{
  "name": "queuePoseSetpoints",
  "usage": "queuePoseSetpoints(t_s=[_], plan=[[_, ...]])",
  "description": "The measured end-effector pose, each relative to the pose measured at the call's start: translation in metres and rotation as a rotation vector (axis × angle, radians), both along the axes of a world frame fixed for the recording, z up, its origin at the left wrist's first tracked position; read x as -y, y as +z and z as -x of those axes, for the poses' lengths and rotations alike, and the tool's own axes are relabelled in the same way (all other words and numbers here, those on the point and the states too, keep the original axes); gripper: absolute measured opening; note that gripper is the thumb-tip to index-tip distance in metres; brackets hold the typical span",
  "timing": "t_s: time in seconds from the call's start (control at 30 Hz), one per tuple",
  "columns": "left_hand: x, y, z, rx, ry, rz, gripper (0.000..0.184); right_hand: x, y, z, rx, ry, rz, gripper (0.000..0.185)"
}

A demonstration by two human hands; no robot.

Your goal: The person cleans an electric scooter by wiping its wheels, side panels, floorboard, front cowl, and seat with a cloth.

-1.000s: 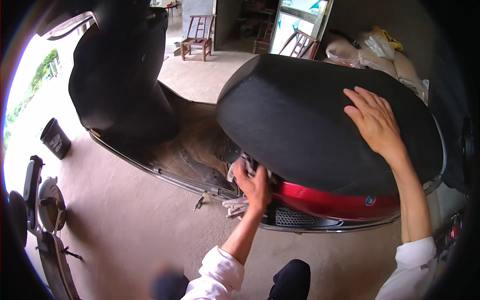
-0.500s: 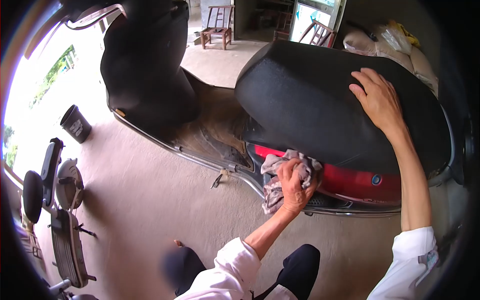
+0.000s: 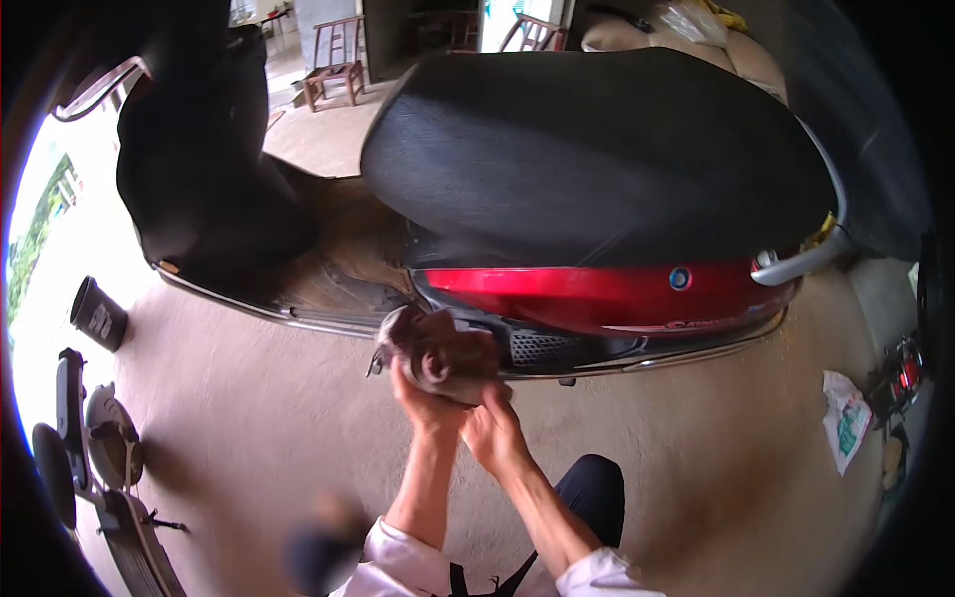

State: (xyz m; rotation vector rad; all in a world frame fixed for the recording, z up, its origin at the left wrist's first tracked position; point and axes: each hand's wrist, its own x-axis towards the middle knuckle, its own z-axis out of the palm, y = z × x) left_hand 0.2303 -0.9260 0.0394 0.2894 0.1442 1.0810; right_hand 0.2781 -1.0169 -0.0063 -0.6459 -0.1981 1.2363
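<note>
Where the two forearms converge, the bare left hand (image 3: 426, 406) grasps a crumpled, greyish-pink patterned cloth (image 3: 413, 338), most of its fingers hidden by the folds. The bare right hand (image 3: 493, 434), just beside it, meets the cloth's lower right edge; blur and overlap leave unclear whether its fingers are closed on the fabric. Cloth and hands lie in front of the black slotted grille (image 3: 537, 348) of a scooter; contact between cloth and bodywork cannot be determined. Above and to the right of the grip: glossy red side panel (image 3: 557, 292) with a round blue badge (image 3: 679, 278), beneath a broad black seat (image 3: 597, 159). Containers: well left of the grip, a black plastic bucket (image 3: 99, 313) with white markings, contents not discernible; far above and right, bulging beige sacks (image 3: 751, 60), contents hidden; right, on the floor, a white plastic bag (image 3: 847, 420) with green print.
</note>
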Motion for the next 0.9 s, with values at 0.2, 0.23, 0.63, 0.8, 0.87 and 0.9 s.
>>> queuePoseSetpoints(t_s=[0.2, 0.23, 0.63, 0.8, 0.87, 0.9], plan=[[-0.052, -0.034, 0.0, -0.926, 0.45, -0.416, 0.042, -0.052, 0.035, -0.045, 2.004, -0.547, 0.221, 0.036], [-0.06, -0.047, -0.011, -1.032, 0.206, -0.455, 0.04, -0.049, 0.038, -0.059, 2.096, -0.388, 0.357, 0.031], [0.086, -0.019, -0.119, -1.214, 0.235, -1.502, 0.053, 0.103, 0.032, -0.126, 1.559, -0.958, 0.919, 0.049], [0.029, -0.069, -0.072, -1.464, 0.537, -1.389, 0.054, 0.028, -0.007, -0.09, 1.703, -0.752, 0.744, 0.035], [0.0, -0.044, -0.052, -1.337, 0.692, -1.376, 0.034, 0.0, -0.011, -0.072, 1.815, -0.476, 0.766, 0.046], [-0.002, -0.049, -0.047, -1.349, 0.484, -1.247, 0.032, -0.007, -0.001, -0.07, 1.809, -0.369, 0.798, 0.05]])
